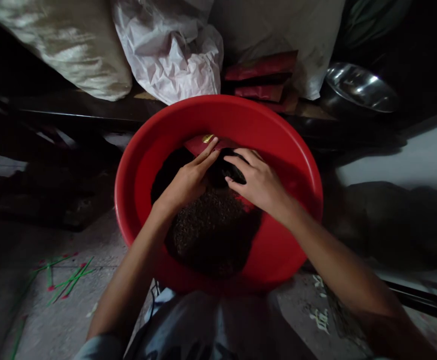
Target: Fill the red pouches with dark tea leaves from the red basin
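Observation:
A large red basin point(286, 250) holds a heap of dark, loose, dried material point(210, 225). A dark red packet point(196, 145) with a gold label lies in the basin's far part, its dark opening toward me. My left hand point(193, 177) rests on the packet's near edge with its fingers stretched forward. My right hand point(256, 175) is at the packet's right side, fingers spread and curved around a dark clump at the opening. Whether the right fingers grip the clump or the packet's edge is hard to make out in the shadow.
Behind the basin, a dark shelf point(86, 112) bears a white sack point(180, 60), a cream sack point(86, 50), stacked red packets point(263, 67) and a metal bowl point(364, 87). Green sticks point(71, 277) lie on the floor at left.

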`<state>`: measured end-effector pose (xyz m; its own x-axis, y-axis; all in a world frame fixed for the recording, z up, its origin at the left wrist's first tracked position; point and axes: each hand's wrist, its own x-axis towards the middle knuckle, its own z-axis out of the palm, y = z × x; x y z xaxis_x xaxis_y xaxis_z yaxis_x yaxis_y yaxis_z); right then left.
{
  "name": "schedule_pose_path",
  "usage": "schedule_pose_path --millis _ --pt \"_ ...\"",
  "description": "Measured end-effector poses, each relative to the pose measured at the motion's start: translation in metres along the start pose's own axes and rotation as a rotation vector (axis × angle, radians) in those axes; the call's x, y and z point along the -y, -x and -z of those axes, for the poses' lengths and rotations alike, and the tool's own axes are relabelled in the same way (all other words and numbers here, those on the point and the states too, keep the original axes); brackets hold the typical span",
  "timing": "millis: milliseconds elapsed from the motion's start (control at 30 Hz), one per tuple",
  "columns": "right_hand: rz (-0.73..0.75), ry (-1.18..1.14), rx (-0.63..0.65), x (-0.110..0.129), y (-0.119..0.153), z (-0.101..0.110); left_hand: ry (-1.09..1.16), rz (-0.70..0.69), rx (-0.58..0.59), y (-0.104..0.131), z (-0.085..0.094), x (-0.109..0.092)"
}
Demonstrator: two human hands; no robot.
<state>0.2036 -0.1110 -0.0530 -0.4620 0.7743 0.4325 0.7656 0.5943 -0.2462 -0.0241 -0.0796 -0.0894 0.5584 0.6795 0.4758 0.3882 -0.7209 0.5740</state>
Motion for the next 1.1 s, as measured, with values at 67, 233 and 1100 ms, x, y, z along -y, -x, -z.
schedule_pose_path --millis 67,233,1100 --pt "0.047 0.010 -0.078 -0.006 0.012 0.008 -0.008 0.018 -0.016 -0.003 -0.002 0.001" --pt "0.244 -0.120 0.097 0.014 0.080 -0.044 -0.043 0.067 -0.042 -0.015 -0.003 0.003" --pt "-0.124 -0.048 -0.019 0.010 -0.042 -0.006 0.048 0.063 -0.041 -0.024 0.020 0.020"
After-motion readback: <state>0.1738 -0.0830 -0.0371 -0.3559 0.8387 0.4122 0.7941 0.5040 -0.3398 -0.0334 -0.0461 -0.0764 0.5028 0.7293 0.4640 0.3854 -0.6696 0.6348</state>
